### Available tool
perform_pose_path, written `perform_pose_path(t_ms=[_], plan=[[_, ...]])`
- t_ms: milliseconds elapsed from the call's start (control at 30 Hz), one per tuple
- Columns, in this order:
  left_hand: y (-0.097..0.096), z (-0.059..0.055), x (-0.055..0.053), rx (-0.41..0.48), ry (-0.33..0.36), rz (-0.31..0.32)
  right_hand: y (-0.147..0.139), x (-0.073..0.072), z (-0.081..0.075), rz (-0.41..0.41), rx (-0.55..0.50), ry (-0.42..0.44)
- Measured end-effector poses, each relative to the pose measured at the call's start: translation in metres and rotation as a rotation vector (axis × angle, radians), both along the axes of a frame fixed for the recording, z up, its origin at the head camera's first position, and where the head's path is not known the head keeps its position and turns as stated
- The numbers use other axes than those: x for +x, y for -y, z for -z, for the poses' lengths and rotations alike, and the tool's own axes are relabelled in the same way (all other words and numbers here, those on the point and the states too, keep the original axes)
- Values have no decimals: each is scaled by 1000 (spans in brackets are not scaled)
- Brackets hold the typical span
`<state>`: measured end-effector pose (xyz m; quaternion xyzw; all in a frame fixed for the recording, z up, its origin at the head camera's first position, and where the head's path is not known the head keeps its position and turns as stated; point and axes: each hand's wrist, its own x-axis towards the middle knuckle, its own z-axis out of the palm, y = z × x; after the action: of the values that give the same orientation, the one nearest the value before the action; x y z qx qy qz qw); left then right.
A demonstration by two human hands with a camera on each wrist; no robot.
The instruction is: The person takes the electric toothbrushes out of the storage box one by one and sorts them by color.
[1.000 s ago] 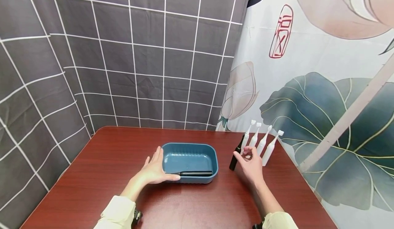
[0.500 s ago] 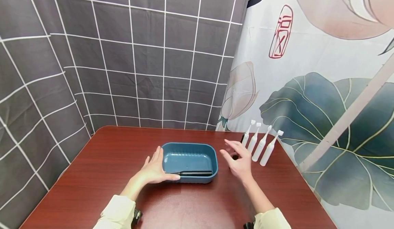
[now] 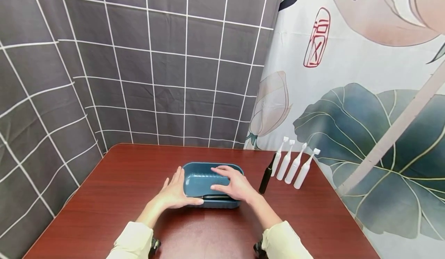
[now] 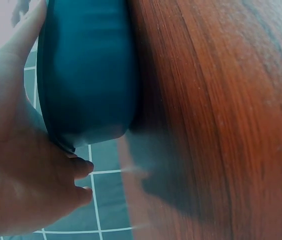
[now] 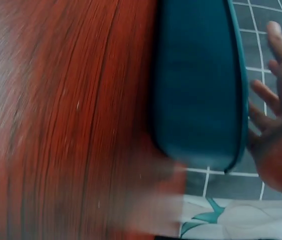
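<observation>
A blue rectangular bin (image 3: 198,181) sits on the table. My left hand (image 3: 175,191) rests on its left end, thumb along the front rim and fingers spread over the left corner. In the left wrist view, that hand touches the rim of the bin (image 4: 91,65). My right hand (image 3: 236,185) is over the bin's right part, fingers and thumb apart, holding nothing. Along the bin's front inside lies a black stick-like item (image 3: 217,197), partly hidden by both hands. A black electric toothbrush (image 3: 266,177) stands on the table to the right.
Several white electric toothbrushes (image 3: 293,168) stand in a row behind the black one, near the right edge of the reddish-brown table (image 3: 215,232). A grey checked curtain (image 3: 167,69) and a white lotus-patterned curtain (image 3: 347,116) hang behind.
My right hand has moved left from beside the black toothbrush to over the bin. That toothbrush is now in full view. The left hand has stayed in place.
</observation>
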<state>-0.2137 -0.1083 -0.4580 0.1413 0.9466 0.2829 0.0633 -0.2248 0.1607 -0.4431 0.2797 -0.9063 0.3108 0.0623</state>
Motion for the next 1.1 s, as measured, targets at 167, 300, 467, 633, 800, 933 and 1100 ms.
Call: perform_pose_path(t_ms=[167, 300, 467, 633, 800, 933, 1100], plan=[[0, 0, 1, -3, 5, 3, 12, -2, 4, -39, 209, 52], [0, -2, 2, -2, 4, 5, 18, -2, 4, -80, 333, 61], [0, -4, 2, -6, 5, 4, 23, -3, 0, -119, 451, 31], [0, -5, 3, -4, -3, 6, 30, -3, -5, -150, 555, 10], [0, -4, 3, -6, -14, 4, 35, -4, -7, -144, 638, 20], [0, -4, 4, 0, -20, 4, 36, -5, -7, -146, 685, 16], [0, -5, 4, 2, -25, 4, 37, -7, -6, -151, 681, 18]])
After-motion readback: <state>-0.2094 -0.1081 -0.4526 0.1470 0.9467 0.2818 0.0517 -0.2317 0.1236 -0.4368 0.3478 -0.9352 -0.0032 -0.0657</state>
